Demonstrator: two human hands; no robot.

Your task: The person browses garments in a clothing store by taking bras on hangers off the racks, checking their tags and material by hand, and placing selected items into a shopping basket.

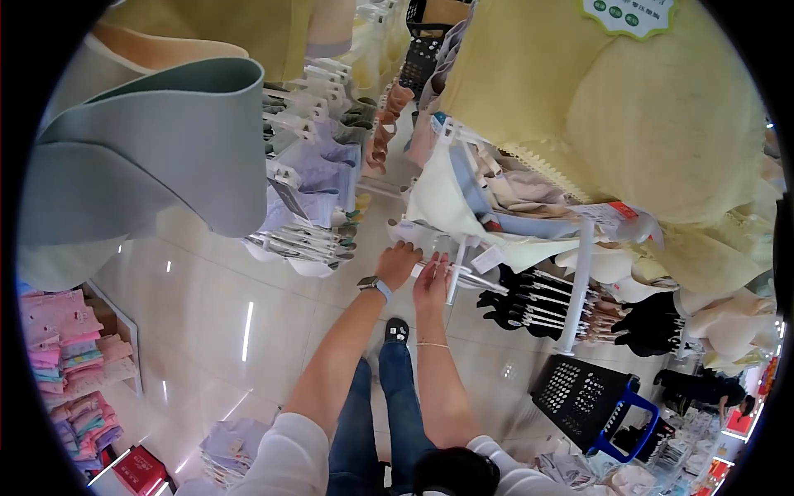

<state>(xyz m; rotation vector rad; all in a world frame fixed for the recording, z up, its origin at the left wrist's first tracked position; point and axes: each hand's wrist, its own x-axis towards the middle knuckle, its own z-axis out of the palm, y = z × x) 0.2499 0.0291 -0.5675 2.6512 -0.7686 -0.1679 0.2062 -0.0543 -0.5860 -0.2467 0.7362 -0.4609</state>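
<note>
My left hand, with a watch on its wrist, reaches forward at the middle with its fingers curled. Close beside it is my right hand, thumb and fingers pinched together, a thin bracelet on its wrist. A small white piece shows between the two hands; its kind is too small to make out. Just right of my right hand are white display hooks. Above them hangs a white bra on a hanger, with blue and beige underwear behind it.
Large yellow bras hang at upper right, grey moulded garments at upper left. Lilac underwear hangs on a rack ahead. A black shopping basket with a blue handle stands right. Folded pink clothes lie on shelves left. Another person is far right.
</note>
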